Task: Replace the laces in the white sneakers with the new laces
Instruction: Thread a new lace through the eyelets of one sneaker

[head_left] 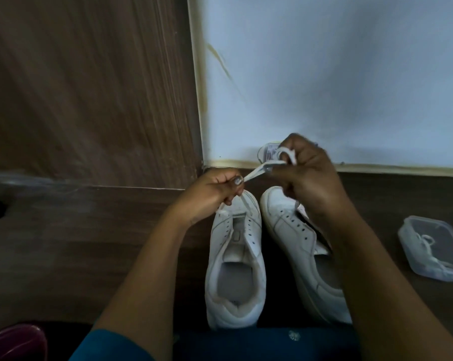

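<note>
Two white sneakers stand side by side on the floor, toes toward the wall; the left sneaker and the right sneaker both show bare eyelets. Above their toes I hold a flat white lace stretched between both hands. My left hand pinches one end of it, and a strand hangs from that hand down to the left sneaker's toe. My right hand grips the other part, with a loop of lace showing above its fingers. A small packet or label sits behind the right hand, partly hidden.
A clear plastic container with a white lace inside lies on the wooden floor at the right. A white wall and a wooden panel rise just beyond the shoes. A dark red object sits at the bottom left corner.
</note>
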### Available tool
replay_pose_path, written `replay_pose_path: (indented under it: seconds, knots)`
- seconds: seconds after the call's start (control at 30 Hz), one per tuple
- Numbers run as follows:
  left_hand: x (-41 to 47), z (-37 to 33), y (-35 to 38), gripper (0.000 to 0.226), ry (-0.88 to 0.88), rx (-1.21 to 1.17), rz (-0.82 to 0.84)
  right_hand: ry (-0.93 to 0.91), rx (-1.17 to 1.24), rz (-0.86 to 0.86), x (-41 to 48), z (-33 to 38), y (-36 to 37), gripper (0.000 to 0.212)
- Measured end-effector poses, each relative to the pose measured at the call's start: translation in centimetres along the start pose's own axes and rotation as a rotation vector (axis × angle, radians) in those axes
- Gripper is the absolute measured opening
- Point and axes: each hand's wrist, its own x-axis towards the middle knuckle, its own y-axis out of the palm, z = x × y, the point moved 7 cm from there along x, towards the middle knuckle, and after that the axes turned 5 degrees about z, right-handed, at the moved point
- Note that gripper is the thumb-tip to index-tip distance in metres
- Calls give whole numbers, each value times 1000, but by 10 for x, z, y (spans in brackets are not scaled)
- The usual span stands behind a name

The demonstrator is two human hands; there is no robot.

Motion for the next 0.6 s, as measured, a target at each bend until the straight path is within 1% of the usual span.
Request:
replay_pose_path:
  seconds: [0.03, 0.07, 0.1, 0.13, 0.23, 0.27, 0.3, 0.33, 0.37, 0.4, 0.43, 0.47, 0.5, 0.53, 0.57, 0.6]
  knots:
    - [0, 0, 2, 38, -1, 3, 7, -4, 207, 0, -1, 2, -2, 35]
    - [1, 1, 4, 39, -4, 11, 9, -3, 338, 17, 0, 2, -1, 36]
    - [2, 1, 6, 38, -10, 26, 5, 11, 381, 26, 0, 1, 2, 35]
    - [3, 2, 6, 36, -19, 43, -6, 29, 332, 29, 0, -2, 4, 33]
    - [4, 8, 2, 35, -33, 57, -40, 102, -156, 19, -2, -14, 1, 26]
    - [3, 10, 0, 35, -30, 48, -52, 153, -218, 39, -2, -19, 0, 35]
    - [3, 11, -2, 35, -24, 32, -63, 234, -222, 57, -4, -24, 0, 48]
    - [3, 13, -4, 34, -22, 20, -72, 322, -223, 56, -5, -30, -2, 55]
    - [3, 14, -4, 34, -23, 11, -75, 397, -285, 51, -5, -37, -5, 53]
    - [4, 13, -3, 33, -25, 5, -75, 435, -427, 65, -5, -42, -6, 46]
    - [4, 12, -2, 33, -24, -5, -72, 431, -610, 75, -2, -44, -7, 38]
    - [5, 12, -1, 33, -22, -14, -72, 404, -733, 75, 1, -46, -5, 29]
    - [5, 11, 1, 33, -23, -17, -71, 408, -791, 90, 2, -50, -1, 20]
    - [5, 11, 1, 33, -30, -9, -72, 429, -806, 122, 1, -56, 4, 24]
    - [5, 11, 2, 32, -38, 1, -74, 413, -814, 169, 2, -60, 11, 32]
    - [5, 11, 2, 32, -44, 13, -75, 361, -856, 224, 4, -62, 20, 33]
